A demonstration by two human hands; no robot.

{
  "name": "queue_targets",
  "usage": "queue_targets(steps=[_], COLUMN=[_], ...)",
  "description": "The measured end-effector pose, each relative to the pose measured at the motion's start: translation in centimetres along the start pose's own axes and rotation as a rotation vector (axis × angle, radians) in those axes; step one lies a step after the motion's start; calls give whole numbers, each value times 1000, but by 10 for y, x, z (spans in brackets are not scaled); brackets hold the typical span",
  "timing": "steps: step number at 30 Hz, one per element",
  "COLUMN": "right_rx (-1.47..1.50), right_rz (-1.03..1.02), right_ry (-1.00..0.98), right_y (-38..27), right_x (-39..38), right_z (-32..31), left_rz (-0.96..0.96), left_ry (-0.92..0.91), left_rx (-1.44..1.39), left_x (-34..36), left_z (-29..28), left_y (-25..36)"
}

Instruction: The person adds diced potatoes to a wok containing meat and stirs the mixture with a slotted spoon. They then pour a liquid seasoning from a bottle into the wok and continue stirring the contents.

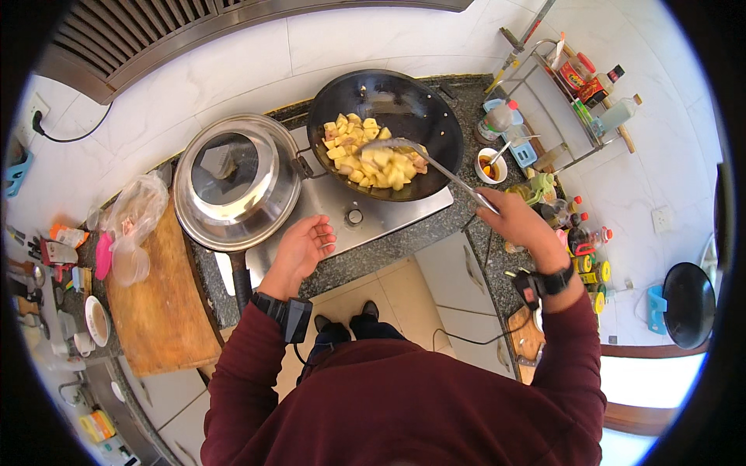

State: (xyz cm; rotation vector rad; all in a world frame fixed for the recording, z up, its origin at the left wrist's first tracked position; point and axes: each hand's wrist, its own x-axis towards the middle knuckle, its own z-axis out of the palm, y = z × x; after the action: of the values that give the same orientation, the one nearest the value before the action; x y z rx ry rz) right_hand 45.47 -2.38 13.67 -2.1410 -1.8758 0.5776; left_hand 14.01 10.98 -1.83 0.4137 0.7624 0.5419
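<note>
My right hand [514,224] is closed round the handle of a long metal wok spatula [458,183]. The spatula's head reaches into a black wok [431,116] on the right side of the stove. Its end lies among pale yellow chunks, which look like diced potato [350,144], mixed with pinkish pieces; the ones by the spatula are blurred. My left hand [308,245] hovers in front of the stove, fingers loosely bent and slightly apart, holding nothing. Nearest to it are the stove knob [354,217] and a pan with a steel and glass lid [233,186].
Left of the lidded pan lies a wooden cutting board [159,303] with a plastic bag [144,206] at its far end. A small white bowl [491,166] of dark sauce stands right of the wok. Several bottles [579,241] and a metal rack [563,109] line the right wall.
</note>
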Motion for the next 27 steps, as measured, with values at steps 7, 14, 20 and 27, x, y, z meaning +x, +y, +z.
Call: queue_targets(steps=[7, 14, 20, 27], right_rx=[-213, -103, -8, 747], right_rz=[19, 16, 163, 423], right_ry=[-70, 201, 402, -134], right_y=[-11, 36, 67, 50], right_x=[0, 72, 115, 143], right_z=[1, 52, 40, 51], left_rz=[2, 36, 67, 43], left_ry=[10, 51, 74, 65], left_rx=[22, 0, -33, -41], left_x=[0, -10, -17, -13], left_z=[2, -9, -21, -16], left_y=[1, 2, 0, -7])
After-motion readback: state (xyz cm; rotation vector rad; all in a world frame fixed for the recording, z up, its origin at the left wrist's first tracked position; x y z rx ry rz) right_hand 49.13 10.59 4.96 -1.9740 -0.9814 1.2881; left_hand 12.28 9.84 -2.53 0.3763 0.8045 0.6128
